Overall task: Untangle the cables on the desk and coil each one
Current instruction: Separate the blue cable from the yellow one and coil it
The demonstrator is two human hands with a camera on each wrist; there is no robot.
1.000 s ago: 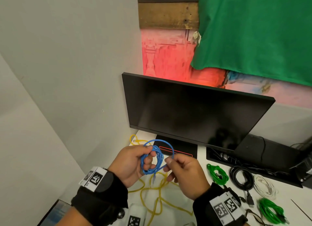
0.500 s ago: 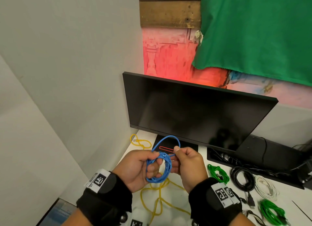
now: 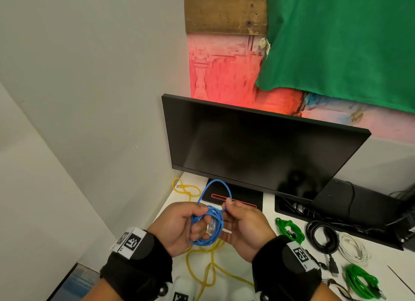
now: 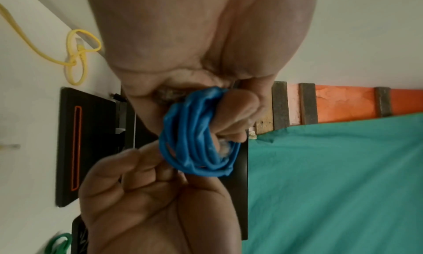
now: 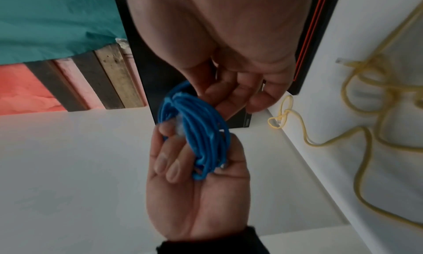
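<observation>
A blue cable point(image 3: 207, 229) is wound into a small coil, held above the white desk point(image 3: 269, 222). My left hand point(image 3: 179, 226) grips the coil with fingers through its loops point(image 5: 201, 140). My right hand point(image 3: 242, 226) pinches a free loop of the blue cable point(image 3: 215, 188) that arcs up above the coil. A clear plug shows inside the coil point(image 4: 223, 147). A loose yellow cable point(image 3: 202, 269) sprawls on the desk beneath my hands, with a knotted end point(image 3: 184, 188) at the back left.
A black monitor point(image 3: 258, 148) stands right behind my hands. Coiled green cables point(image 3: 289, 230) point(image 3: 359, 282), a black coil point(image 3: 321, 235) and a white coil point(image 3: 352, 246) lie on the desk to the right. A wall runs along the left.
My right hand moved up to the top of the coil, drawing the free blue loop shorter as it wraps onto the coil. Both hands shifted slightly right.
</observation>
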